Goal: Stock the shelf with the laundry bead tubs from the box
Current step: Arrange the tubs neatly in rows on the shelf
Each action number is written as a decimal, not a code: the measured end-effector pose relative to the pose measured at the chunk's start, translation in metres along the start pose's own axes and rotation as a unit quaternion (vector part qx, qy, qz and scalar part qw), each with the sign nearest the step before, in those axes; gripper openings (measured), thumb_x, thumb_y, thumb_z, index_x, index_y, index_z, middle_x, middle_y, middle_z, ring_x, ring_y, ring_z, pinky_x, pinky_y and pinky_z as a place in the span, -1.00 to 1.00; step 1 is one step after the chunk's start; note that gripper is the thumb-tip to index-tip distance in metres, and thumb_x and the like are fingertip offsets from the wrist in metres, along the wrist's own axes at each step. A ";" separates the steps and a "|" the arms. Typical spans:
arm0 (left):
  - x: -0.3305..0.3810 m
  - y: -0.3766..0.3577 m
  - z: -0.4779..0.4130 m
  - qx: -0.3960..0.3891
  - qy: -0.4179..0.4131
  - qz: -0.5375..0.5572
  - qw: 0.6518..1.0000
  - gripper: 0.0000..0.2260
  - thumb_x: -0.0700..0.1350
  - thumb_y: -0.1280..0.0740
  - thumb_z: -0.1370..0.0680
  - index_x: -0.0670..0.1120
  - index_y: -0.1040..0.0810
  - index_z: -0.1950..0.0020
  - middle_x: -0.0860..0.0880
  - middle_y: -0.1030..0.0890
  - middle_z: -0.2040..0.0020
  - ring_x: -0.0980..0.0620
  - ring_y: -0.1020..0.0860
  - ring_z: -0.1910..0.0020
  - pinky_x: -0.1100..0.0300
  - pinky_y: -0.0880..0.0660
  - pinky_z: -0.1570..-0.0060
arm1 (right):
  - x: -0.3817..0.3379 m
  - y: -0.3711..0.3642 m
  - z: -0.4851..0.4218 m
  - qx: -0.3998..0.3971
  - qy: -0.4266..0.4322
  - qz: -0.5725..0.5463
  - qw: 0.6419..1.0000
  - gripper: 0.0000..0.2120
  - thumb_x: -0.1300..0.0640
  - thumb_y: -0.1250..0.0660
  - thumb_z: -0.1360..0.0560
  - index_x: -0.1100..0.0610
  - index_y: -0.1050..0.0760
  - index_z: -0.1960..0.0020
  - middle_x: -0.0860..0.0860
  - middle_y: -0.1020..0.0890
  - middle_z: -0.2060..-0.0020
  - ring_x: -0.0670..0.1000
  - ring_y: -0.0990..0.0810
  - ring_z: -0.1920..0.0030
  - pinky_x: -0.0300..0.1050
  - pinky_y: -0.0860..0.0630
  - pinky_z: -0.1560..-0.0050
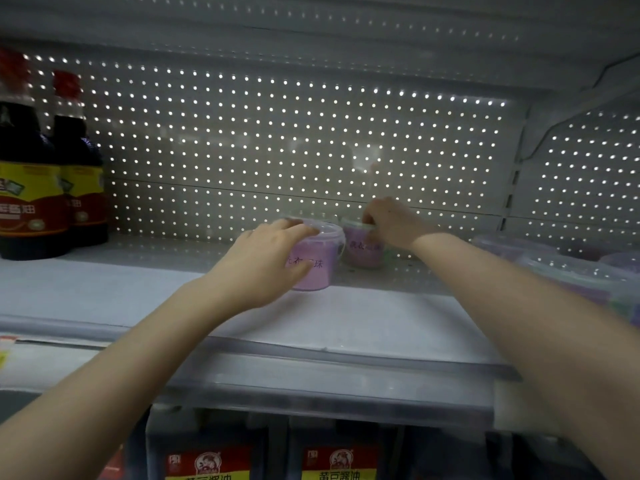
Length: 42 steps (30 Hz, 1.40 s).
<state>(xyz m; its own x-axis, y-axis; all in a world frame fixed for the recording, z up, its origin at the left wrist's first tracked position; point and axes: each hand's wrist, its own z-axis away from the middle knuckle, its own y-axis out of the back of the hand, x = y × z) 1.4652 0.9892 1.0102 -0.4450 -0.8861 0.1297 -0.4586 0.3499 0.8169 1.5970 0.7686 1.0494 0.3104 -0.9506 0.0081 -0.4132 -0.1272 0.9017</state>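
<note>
Head view: our left hand (266, 261) grasps the near tub (317, 258), upright on the shelf (104, 292); our right hand (391, 221) clasps the far tub (362, 249) at one o'clock, just beside.

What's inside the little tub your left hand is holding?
Through the clear wall of the front tub, pinkish-purple stuff fills it almost to the lid. The left hand covers its left side, so that part is hidden. Single beads are too blurry to see.
</note>
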 end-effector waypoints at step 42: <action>0.103 -0.027 0.039 0.037 -0.088 -0.056 0.994 -0.35 0.29 0.22 -0.44 0.07 -0.42 -0.30 0.05 -0.48 -0.18 -0.04 -0.46 -0.10 0.08 -0.35 -0.08 | 0.046 0.076 0.223 0.131 -0.139 -0.015 0.981 -0.79 0.03 -0.39 -0.46 -0.03 -0.55 -0.10 -0.02 -0.63 -0.09 0.12 -0.55 -0.14 -0.02 -0.46 -0.04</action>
<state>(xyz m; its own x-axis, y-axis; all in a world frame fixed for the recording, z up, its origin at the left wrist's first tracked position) 1.4017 0.9003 0.9801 -0.5116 -0.8567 -0.0655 -0.5652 0.2781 0.7766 1.3894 0.6524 1.0216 0.0950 -0.9810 -0.1690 -0.6245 -0.1909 0.7574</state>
